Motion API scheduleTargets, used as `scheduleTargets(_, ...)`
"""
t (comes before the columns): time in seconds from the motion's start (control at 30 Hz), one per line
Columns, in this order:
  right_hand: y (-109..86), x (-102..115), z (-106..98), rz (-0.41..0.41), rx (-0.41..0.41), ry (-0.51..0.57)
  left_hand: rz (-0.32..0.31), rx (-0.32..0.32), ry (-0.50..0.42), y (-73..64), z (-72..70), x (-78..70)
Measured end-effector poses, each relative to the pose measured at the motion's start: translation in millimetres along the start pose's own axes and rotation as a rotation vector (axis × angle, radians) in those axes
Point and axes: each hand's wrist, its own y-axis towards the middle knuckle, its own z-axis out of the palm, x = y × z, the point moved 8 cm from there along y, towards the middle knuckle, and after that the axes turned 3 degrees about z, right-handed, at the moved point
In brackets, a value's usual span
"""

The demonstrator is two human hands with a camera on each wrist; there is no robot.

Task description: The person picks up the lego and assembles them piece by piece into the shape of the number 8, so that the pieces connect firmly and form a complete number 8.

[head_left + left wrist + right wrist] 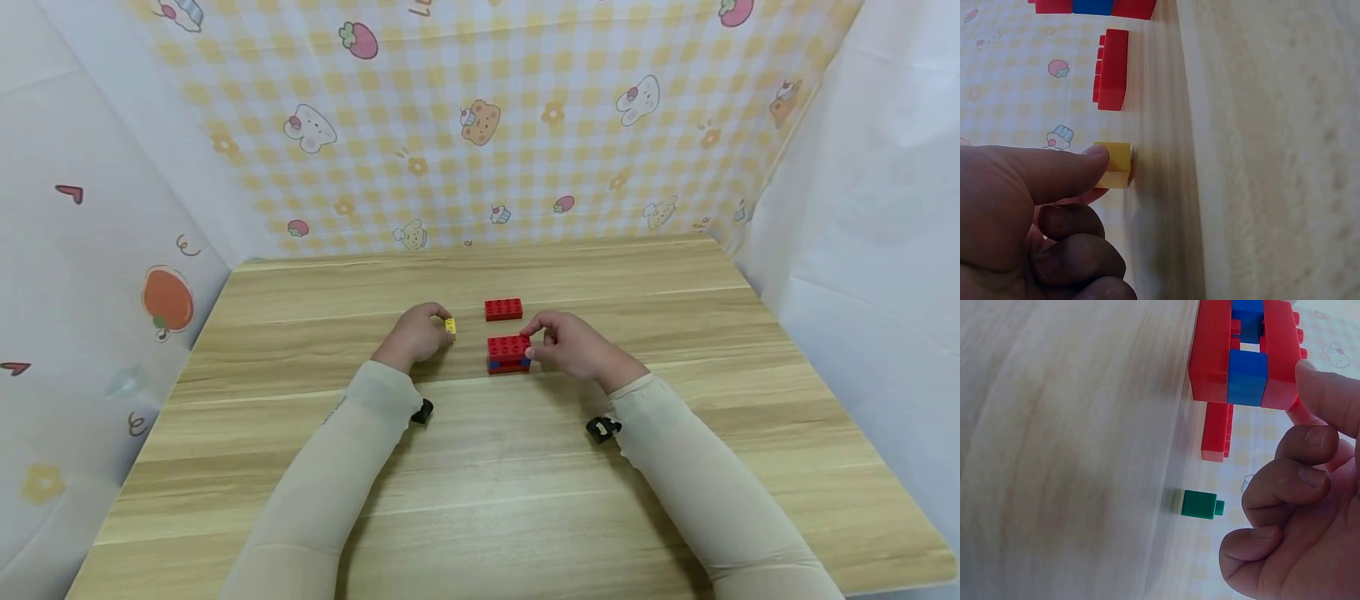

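Observation:
Between thumb and finger, my left hand (422, 335) pinches a small yellow brick (450, 327), held close to the wooden table. My right hand (576, 348) grips the right end of a stack, thumb in front and index finger behind its top red brick (507, 346). In the right wrist view, two blue bricks (1247, 378) sit apart between that brick and a lower red brick (1211, 356), leaving a gap in the middle. Behind the stack lies a loose red brick (503, 311), studs up. A green brick (1199, 504) stands beyond the right hand, hidden by it in the head view.
The wooden table (480, 492) meets a yellow checked cloth (480, 167) at the back. White sheets (862, 167) hang along both sides. Black wrist devices (602, 429) sit under the sleeves.

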Motion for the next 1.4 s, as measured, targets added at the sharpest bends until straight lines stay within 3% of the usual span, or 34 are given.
scheduleTargets(0.27, 0.5, 0.7, 0.0, 0.009, 0.003, -0.024, -0.015, -0.005, -0.014, -7.7, -3.2, -6.4)
scheduleTargets(0.57, 1.0, 0.0, 1.0, 0.011, 0.010, -0.017, 0.014, -0.005, -0.019, -10.5, -4.3, -8.4)
scheduleTargets(0.9, 0.7, 0.1, 1.0, -0.002, 0.008, -0.012, 0.007, 0.021, -0.101, -17.5, -1.5, -13.3)
scheduleTargets(1.4, 1.1, 0.3, 0.5, -0.006, 0.008, -0.008, 0.100, 0.037, -0.134, -36.4, 0.5, -36.5)
